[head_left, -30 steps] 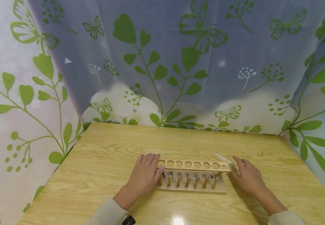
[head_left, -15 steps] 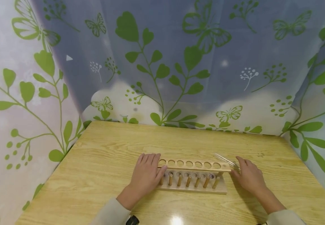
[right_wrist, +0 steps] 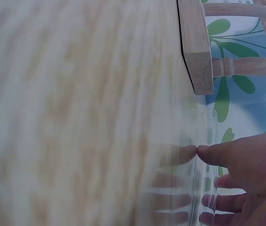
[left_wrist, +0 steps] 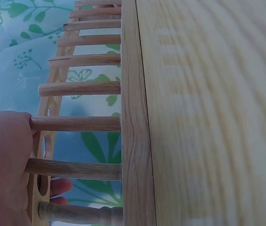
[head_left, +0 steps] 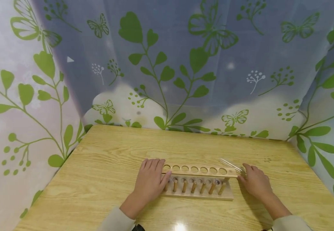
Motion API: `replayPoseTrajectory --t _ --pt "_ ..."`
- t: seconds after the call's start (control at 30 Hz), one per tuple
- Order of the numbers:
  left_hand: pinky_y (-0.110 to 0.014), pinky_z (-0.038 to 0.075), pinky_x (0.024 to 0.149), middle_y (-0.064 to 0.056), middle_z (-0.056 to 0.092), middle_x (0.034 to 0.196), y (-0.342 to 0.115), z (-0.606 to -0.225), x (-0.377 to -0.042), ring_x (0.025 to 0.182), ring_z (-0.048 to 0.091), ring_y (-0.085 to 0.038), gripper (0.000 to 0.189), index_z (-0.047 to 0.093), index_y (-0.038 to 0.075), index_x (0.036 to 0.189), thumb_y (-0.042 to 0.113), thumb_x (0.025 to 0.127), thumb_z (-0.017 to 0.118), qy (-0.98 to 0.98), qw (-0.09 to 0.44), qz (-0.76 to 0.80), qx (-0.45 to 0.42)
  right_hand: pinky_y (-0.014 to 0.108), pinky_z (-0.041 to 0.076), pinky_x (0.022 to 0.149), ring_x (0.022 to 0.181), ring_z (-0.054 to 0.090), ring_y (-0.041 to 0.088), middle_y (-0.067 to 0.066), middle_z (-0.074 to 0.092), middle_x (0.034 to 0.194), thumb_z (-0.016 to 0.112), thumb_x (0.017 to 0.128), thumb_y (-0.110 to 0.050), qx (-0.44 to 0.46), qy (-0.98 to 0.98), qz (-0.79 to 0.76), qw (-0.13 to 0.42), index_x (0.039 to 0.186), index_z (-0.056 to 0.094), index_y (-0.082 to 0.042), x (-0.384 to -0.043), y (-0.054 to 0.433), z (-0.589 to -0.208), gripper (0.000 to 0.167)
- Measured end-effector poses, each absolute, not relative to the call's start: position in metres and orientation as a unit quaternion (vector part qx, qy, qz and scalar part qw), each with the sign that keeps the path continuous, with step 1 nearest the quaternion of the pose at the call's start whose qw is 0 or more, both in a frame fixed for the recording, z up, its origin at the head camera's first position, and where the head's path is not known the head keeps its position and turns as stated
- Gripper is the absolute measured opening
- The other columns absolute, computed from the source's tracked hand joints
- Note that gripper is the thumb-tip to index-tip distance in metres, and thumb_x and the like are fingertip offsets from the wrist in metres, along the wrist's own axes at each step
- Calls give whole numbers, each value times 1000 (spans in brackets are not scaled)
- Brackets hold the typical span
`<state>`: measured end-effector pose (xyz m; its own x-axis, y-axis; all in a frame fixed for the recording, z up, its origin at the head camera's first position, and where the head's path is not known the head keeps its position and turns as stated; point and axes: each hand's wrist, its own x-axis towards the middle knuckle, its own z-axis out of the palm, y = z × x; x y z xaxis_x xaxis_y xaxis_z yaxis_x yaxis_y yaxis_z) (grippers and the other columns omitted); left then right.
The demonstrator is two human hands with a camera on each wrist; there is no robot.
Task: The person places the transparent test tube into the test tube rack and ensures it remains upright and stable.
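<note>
A wooden test tube rack (head_left: 197,173) stands upright on the table, with a row of round holes in its top bar and several upright pegs below. My left hand (head_left: 151,178) grips the rack's left end, thumb in front and fingers behind the top bar. Clear glass test tubes (head_left: 231,164) lie slantwise on the table behind the rack's right end. Around their near ends is my right hand (head_left: 256,181). In the right wrist view, its thumb (right_wrist: 217,154) is on the near side of the tubes, and the curled fingers (right_wrist: 229,202) are on the far side.
The wood-grain table (head_left: 120,144) reaches back to a curtain (head_left: 167,80) printed with green leaves and butterflies, which also runs along both sides. A small dark mark (head_left: 267,159) shows on the tabletop at the right.
The left hand keeps its grip on the rack. The right hand has shifted very slightly beside the tubes; rack and tubes stay in place.
</note>
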<state>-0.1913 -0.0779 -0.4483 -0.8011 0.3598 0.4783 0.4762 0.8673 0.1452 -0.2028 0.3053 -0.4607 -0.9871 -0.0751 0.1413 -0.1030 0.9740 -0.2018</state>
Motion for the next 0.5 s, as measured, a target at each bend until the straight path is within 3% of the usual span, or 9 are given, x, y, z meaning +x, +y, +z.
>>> replayPoseTrajectory --t 0.2,0.5 --pt "-51 37 104 -11 62 117 -79 -450 -193 112 56 -29 46 59 5 125 42 100 47 -934 242 -133 -226 63 47 76 103 54 55 37 55 117 68 90 -21 35 -992 107 51 127 50 14 -205 305 -460 54" --pt "-51 35 106 -10 62 120 -78 -448 -192 115 55 -29 48 58 6 128 44 101 45 -941 217 -139 -219 60 50 75 100 56 51 35 57 113 68 90 -20 17 -994 108 27 121 55 14 -207 305 -457 48"
